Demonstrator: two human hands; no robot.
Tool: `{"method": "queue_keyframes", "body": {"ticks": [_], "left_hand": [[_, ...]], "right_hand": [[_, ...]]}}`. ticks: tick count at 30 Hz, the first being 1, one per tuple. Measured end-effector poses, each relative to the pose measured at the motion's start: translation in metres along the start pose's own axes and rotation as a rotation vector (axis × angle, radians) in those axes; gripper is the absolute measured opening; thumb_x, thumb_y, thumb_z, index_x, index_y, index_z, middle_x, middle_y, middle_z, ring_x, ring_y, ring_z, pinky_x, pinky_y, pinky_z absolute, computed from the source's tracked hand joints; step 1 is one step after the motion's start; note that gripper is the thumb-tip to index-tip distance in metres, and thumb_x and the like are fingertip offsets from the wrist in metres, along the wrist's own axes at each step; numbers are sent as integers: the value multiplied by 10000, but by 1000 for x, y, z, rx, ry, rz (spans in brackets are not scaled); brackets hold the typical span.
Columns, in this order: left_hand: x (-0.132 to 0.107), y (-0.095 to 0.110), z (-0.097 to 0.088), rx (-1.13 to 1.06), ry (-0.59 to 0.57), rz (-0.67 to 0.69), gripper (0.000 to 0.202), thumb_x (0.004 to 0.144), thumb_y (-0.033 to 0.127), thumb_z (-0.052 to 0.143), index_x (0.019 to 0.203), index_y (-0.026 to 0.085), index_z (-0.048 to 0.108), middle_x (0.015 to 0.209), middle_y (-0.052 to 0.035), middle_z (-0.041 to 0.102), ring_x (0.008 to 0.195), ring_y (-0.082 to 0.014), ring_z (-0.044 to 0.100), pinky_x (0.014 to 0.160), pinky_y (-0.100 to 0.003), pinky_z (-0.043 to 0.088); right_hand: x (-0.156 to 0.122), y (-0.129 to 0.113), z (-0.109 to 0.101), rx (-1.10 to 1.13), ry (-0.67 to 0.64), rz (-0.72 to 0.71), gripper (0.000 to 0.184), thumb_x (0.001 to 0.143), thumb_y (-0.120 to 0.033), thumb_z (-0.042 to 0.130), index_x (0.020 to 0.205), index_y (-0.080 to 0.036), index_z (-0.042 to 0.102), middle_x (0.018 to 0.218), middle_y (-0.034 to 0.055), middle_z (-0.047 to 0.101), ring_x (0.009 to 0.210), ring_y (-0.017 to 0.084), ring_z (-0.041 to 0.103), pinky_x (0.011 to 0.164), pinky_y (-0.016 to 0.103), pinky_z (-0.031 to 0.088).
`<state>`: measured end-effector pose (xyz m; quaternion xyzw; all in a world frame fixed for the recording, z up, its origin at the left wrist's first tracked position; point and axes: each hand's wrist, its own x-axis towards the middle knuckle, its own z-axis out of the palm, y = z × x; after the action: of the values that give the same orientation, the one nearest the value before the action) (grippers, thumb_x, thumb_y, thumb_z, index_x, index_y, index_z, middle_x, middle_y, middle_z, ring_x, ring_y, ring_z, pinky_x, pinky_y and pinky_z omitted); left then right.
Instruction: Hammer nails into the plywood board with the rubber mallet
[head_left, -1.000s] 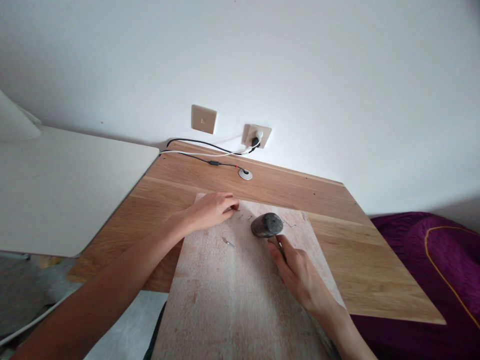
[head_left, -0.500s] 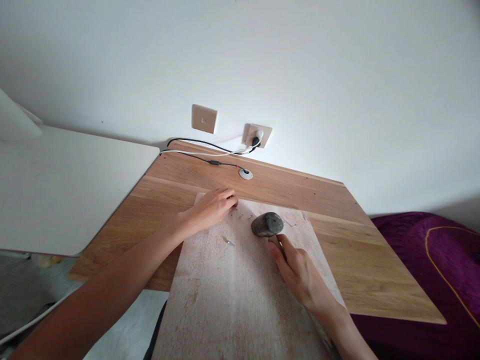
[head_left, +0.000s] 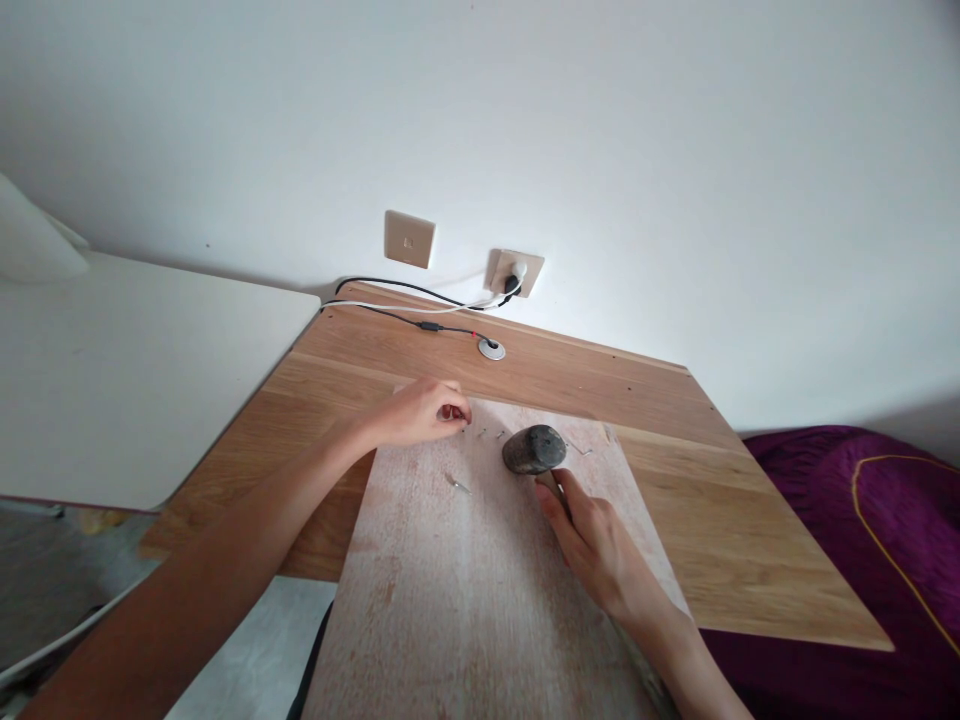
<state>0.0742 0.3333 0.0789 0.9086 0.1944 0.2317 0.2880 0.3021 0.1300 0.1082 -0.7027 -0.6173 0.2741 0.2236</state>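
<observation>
My right hand (head_left: 596, 545) is wrapped round the handle of a mallet (head_left: 534, 449) with a dark, thick head. The mallet's head is low over a pale, worn wooden board (head_left: 450, 580). At the far end of the board, my left hand (head_left: 427, 412) has its fingertips pinched together; anything between them is too small to make out. Just right of those fingertips, small nails (head_left: 482, 433) stick up in a row. A short metal piece (head_left: 459, 484), perhaps a screw, lies nearer to me. Behind the mallet is a thin bent piece of metal (head_left: 583, 450).
Under the board is a wooden tabletop (head_left: 750, 540) against a white wall. Black and white cables (head_left: 420, 303) run along its back to a wall socket (head_left: 517, 272). At left stands a white table (head_left: 150, 380); at right, purple cloth (head_left: 900, 520) with yellow trim.
My left hand has shifted slightly left and rolled, so its pinched fingertips show more clearly. My right hand and the mallet stay almost still.
</observation>
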Motion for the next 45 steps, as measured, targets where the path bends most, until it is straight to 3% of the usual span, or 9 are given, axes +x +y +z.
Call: {"method": "queue_keyframes", "body": {"ticks": [9, 13, 23, 29, 33, 39, 45], "left_hand": [[2, 1, 1, -27, -45, -3, 121, 921, 143, 675, 964, 181, 781, 955, -45, 763, 836, -153, 696, 755, -260, 480], [1, 4, 4, -39, -2, -77, 123, 893, 135, 701, 1003, 170, 744, 875, -27, 761, 760, -146, 682, 708, -256, 470], [2, 2, 10, -84, 11, -51, 137, 833, 45, 668, 817, 180, 678, 761, 19, 702, 698, -128, 639, 673, -240, 431], [-5, 6, 18, -68, 113, -49, 120, 846, 105, 713, 778, 181, 650, 758, 19, 664, 707, -130, 619, 684, -250, 433], [-7, 8, 21, -89, 131, -84, 125, 837, 84, 715, 777, 176, 655, 745, 18, 670, 699, -127, 623, 672, -245, 434], [-6, 8, 22, -167, 151, -137, 213, 813, 48, 687, 972, 190, 685, 792, 18, 725, 690, -122, 663, 670, -229, 482], [-8, 9, 20, -207, 128, -146, 273, 802, 14, 656, 1005, 194, 690, 833, 21, 733, 713, -118, 668, 679, -220, 481]], "right_hand": [[1, 2, 1, 20, 5, -13, 311, 1059, -518, 385, 964, -251, 511, 550, -74, 465, 476, 173, 477, 520, 308, 270], [0, 3, 1, 31, 2, -19, 332, 1058, -533, 385, 981, -240, 522, 552, -75, 460, 474, 169, 467, 520, 304, 269], [0, -2, -1, -2, 26, -48, 302, 1043, -493, 378, 1007, -234, 531, 552, -65, 478, 464, 180, 476, 502, 299, 292], [1, 0, 0, 5, 3, -8, 316, 1050, -510, 385, 982, -237, 530, 549, -66, 480, 475, 173, 485, 508, 294, 291], [-2, 1, -1, 31, -4, -6, 377, 1054, -555, 397, 978, -226, 567, 536, -60, 493, 477, 166, 495, 505, 291, 353], [0, -30, -13, 145, 51, -4, 375, 1054, -563, 419, 1017, -223, 574, 552, -69, 520, 445, 133, 517, 472, 255, 399], [21, -52, -10, 17, 69, -136, 313, 1062, -486, 418, 947, -235, 565, 540, -55, 541, 462, 145, 538, 504, 269, 378]]}}
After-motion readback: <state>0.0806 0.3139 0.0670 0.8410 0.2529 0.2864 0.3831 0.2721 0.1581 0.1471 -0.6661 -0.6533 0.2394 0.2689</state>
